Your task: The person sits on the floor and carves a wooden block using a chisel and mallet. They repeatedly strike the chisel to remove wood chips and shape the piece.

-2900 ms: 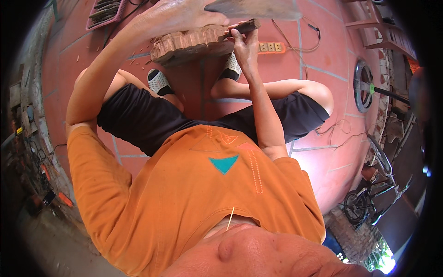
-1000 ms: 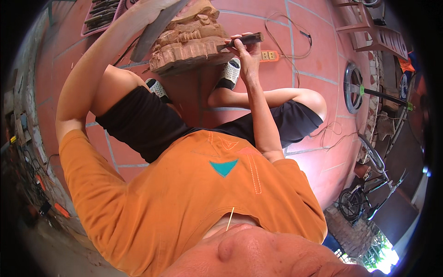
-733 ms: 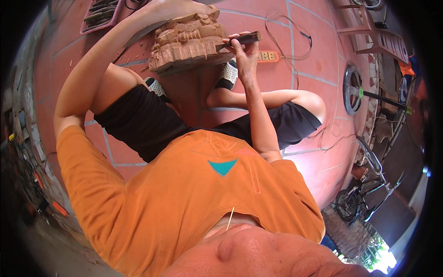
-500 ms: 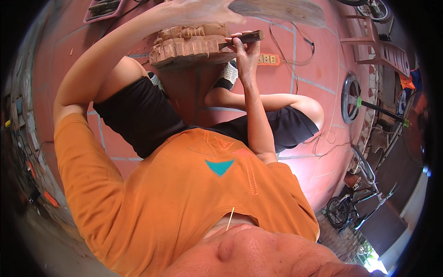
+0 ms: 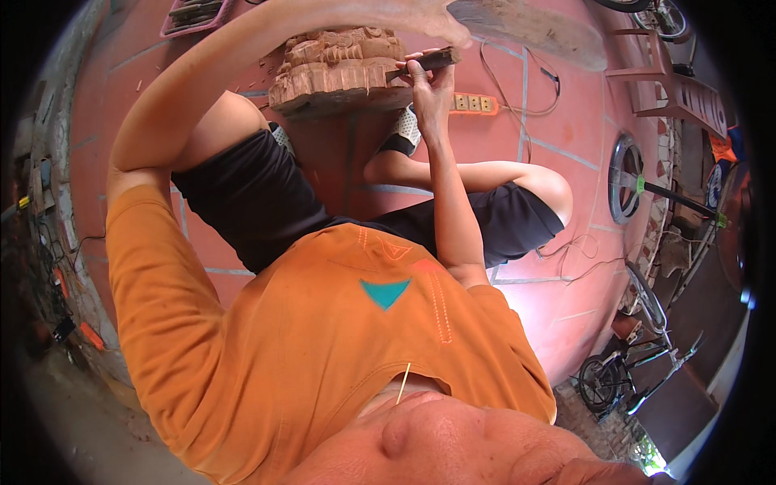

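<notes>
A reddish-brown wood carving [image 5: 335, 79] with layered, notched edges rests on the floor beyond my feet. My right hand [image 5: 433, 90] is closed around the dark handle of a chisel [image 5: 439, 59]. The chisel points left, its tip at the right side of the carving. My left arm arches across the top left, and my left hand [image 5: 440, 26] grips a pale wooden mallet [image 5: 533, 31]. Motion blurs the mallet, which is raised above and right of the chisel. The upper edge of the view cuts off part of my left hand.
An orange power strip [image 5: 475, 103] lies right of the carving, with a cable [image 5: 529, 121] running off it. A pink basket [image 5: 196, 18] of tools stands far left. On the right are a pink plastic chair [image 5: 687, 99], a round stand base [image 5: 625, 179] and a bicycle [image 5: 602, 381].
My left hand and the mallet have swung right. My right hand keeps the chisel at the carving's edge. The whole view has shifted slightly.
</notes>
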The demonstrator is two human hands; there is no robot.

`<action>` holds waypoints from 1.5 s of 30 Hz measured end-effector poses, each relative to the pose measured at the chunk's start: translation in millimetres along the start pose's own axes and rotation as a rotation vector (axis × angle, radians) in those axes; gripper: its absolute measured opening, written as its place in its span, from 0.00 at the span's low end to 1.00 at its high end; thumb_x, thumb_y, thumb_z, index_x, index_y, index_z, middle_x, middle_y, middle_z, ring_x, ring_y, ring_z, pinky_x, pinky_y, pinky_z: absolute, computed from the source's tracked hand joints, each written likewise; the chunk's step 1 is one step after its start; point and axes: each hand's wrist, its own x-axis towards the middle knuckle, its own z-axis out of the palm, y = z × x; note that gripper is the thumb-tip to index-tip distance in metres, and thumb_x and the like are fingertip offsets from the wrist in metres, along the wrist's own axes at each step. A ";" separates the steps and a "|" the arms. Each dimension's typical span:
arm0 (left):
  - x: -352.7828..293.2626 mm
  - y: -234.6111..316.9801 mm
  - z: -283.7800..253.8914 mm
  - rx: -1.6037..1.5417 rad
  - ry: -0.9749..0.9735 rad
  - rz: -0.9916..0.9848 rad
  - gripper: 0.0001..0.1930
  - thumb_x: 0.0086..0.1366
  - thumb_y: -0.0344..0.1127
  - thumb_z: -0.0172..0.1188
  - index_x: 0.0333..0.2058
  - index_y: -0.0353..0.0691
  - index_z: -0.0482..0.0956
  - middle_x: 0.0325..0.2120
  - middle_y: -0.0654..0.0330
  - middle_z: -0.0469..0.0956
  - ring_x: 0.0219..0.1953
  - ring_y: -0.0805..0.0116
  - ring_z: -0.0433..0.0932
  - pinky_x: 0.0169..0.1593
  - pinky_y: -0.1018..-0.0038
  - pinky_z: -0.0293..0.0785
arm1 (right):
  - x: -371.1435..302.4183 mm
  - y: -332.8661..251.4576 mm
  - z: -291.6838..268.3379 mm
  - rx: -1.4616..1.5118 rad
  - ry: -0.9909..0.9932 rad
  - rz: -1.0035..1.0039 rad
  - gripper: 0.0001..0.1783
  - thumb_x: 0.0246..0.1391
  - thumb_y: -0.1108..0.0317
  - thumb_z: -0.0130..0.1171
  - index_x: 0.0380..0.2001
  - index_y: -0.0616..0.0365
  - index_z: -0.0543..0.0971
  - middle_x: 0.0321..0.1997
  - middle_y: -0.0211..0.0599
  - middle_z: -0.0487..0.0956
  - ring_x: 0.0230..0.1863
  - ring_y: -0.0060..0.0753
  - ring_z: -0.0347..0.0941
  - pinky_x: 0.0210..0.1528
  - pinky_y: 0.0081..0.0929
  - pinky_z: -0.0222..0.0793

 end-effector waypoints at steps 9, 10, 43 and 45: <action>-25.5 -32.3 7.1 0.206 -0.365 -0.248 0.29 0.55 0.48 0.70 0.47 0.29 0.76 0.33 0.36 0.82 0.39 0.39 0.84 0.43 0.51 0.79 | 0.5 4.2 4.6 0.175 0.007 0.095 0.14 0.66 0.78 0.58 0.51 0.57 0.70 0.47 0.36 0.80 0.45 0.34 0.83 0.43 0.30 0.83; -26.0 -39.0 6.3 0.209 -0.337 -0.225 0.30 0.55 0.48 0.70 0.47 0.29 0.76 0.33 0.36 0.83 0.39 0.39 0.84 0.44 0.51 0.79 | 1.7 1.7 2.3 0.168 0.032 0.098 0.14 0.66 0.78 0.58 0.52 0.57 0.69 0.47 0.38 0.80 0.45 0.37 0.83 0.44 0.32 0.84; -44.7 -25.9 -17.2 -0.158 -0.087 -0.360 0.33 0.54 0.47 0.71 0.53 0.31 0.77 0.43 0.37 0.83 0.49 0.45 0.83 0.52 0.58 0.77 | 11.4 1.8 7.3 -0.064 0.015 -0.055 0.15 0.67 0.79 0.57 0.53 0.60 0.66 0.46 0.42 0.80 0.45 0.37 0.83 0.47 0.33 0.83; -41.5 -29.9 -7.5 -0.102 0.034 -0.235 0.32 0.55 0.47 0.71 0.53 0.32 0.77 0.44 0.37 0.83 0.49 0.46 0.83 0.53 0.59 0.77 | 13.5 3.5 5.4 -0.073 0.018 -0.016 0.16 0.67 0.78 0.57 0.53 0.59 0.66 0.46 0.42 0.80 0.46 0.37 0.83 0.48 0.33 0.83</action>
